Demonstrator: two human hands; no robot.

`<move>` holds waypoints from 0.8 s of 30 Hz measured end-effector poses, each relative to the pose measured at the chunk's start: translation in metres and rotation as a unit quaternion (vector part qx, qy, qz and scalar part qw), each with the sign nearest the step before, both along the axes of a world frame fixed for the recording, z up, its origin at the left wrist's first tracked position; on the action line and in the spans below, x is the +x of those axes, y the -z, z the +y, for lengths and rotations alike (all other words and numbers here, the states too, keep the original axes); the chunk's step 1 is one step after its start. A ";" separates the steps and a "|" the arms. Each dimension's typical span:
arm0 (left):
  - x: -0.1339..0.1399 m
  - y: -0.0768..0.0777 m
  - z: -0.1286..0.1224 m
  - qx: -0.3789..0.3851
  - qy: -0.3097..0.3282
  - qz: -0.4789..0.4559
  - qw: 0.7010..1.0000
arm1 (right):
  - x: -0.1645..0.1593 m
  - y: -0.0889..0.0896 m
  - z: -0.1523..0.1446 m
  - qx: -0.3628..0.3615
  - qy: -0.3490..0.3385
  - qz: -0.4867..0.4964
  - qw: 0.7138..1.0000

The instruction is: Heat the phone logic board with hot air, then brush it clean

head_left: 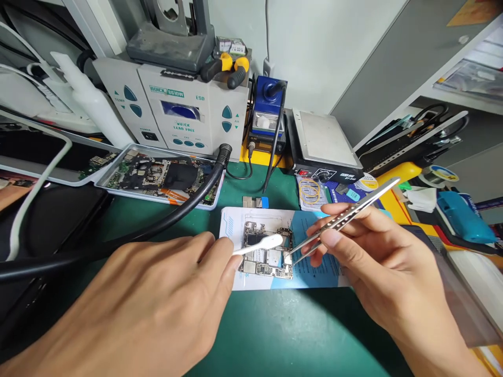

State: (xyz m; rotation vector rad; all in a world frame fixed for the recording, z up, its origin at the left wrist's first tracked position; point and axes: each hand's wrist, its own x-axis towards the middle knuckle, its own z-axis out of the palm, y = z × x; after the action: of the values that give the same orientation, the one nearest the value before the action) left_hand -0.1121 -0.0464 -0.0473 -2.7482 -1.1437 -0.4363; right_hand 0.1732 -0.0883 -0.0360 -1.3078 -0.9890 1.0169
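Between the fingers of my left hand (173, 298) is a white cotton swab (267, 242), its tip over the circuit board (261, 268). My right hand (387, 262) grips metal tweezers (346, 215) with a row of holes along the arm. The tweezers' points are apart, beside the board's right edge; I cannot tell if they touch it. Beneath the board lies a white and blue printed mat (322, 277). Part of the board is hidden under the swab.
Behind stand a hot air station (173, 115), a blue soldering station (271, 110) and a flat heating plate (326, 136). A black hose (184, 209) crosses the left side. A tray of boards (165, 180) sits behind it. The green bench top (302, 335) extends in front.
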 end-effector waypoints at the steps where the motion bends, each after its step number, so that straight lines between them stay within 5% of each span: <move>1: 0.002 -0.002 0.004 0.009 0.009 -0.024 1.000 | 0.001 0.000 0.001 0.002 -0.001 0.010 1.000; 5: 0.006 -0.007 0.016 0.025 0.020 -0.097 0.995 | 0.005 0.001 0.006 0.013 0.010 0.026 1.000; 11: 0.009 -0.007 0.030 -0.181 -0.141 -0.043 0.972 | 0.012 0.000 0.013 0.039 0.042 0.031 0.998; 19: 0.031 -0.030 0.041 -0.250 -0.203 0.061 0.945 | 0.005 -0.006 -0.014 0.048 0.071 0.074 0.994; 24: 0.050 -0.032 0.043 -0.236 -0.208 0.084 0.945 | -0.003 -0.013 -0.036 0.052 0.077 0.103 0.990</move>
State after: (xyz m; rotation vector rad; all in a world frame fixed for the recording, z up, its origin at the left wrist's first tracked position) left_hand -0.0623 -0.0034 -0.0157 -2.7051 -1.9239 0.1457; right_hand 0.1698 -0.1243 -0.0230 -1.1482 -0.7630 0.9479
